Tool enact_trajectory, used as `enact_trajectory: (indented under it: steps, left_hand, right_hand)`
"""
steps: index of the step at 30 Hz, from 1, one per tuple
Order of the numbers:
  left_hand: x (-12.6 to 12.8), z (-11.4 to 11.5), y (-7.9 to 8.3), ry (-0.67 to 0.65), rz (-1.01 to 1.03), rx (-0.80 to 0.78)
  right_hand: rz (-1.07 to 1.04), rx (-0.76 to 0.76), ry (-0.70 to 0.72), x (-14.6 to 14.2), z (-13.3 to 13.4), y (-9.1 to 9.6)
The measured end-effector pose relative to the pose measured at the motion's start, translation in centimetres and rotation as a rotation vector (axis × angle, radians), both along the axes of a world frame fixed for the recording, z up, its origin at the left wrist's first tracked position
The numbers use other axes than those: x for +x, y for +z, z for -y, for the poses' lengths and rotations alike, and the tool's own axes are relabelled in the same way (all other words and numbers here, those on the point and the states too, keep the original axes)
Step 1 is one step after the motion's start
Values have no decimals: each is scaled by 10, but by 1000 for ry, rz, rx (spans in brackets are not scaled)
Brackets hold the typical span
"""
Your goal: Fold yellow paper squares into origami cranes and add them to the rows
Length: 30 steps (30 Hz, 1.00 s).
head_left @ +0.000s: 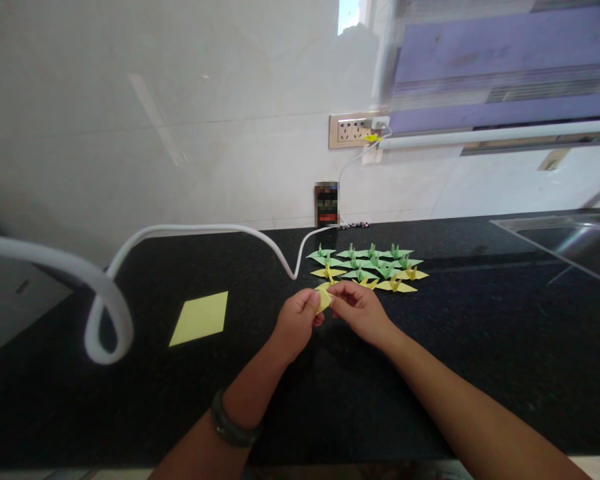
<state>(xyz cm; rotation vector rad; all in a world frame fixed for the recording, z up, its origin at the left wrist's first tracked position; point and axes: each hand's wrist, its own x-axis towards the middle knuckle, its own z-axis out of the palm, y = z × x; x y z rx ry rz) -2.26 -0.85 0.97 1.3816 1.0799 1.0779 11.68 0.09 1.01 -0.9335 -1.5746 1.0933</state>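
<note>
Both of my hands meet over the black counter [480,347] on a small folded yellow paper piece [323,298]. My left hand [296,323] pinches its left side with thumb and fingers. My right hand [361,309] pinches its right edge with its fingertips. Just beyond my hands lie several finished paper cranes [367,268], green ones at the back and yellow ones at the front. A flat square sheet of yellow paper [201,318] lies on the counter to the left of my left hand.
A white cable [105,307] loops across the left of the counter towards a phone [327,204] leaning on the wall. A wall socket [357,130] sits above it. A metal sink [565,237] is at the far right.
</note>
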Motion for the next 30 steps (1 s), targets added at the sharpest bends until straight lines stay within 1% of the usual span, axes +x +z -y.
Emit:
enact_trajectory:
  steps: [2,6,7,10,13,16,20,23,26,30]
  left_hand:
    - [0,-1,-1,42,-60,73]
    - [-1,1,1,297,-103,255]
    - [-1,2,2,310,-116,300]
    - [0,3,2,231,-149,364]
    - [-2,3,1,213,-205,349]
    - [-5,2,2,221,-265,366]
    - [-7,3,5,199,-349,417]
    - [-6,3,6,197,-367,407]
    - [-5,2,5,179,-406,431]
    - [-5,2,5,161,-424,464]
  right_hand:
    - [67,87,-54,0,0,-1]
    - [262,300,-233,2,-1,-3]
    - [306,348,-253,3,0,-3]
    - [393,432,-245,5,0,-3]
    - [421,456,-203,6,1,-1]
    - [402,458,-166,6,2,3]
    - [361,439,-132,5,2,6]
    - [337,400,-136,5,1,3]
    - [319,356,-155,5,0,-1]
    - [355,438,-123,5,-1,-3]
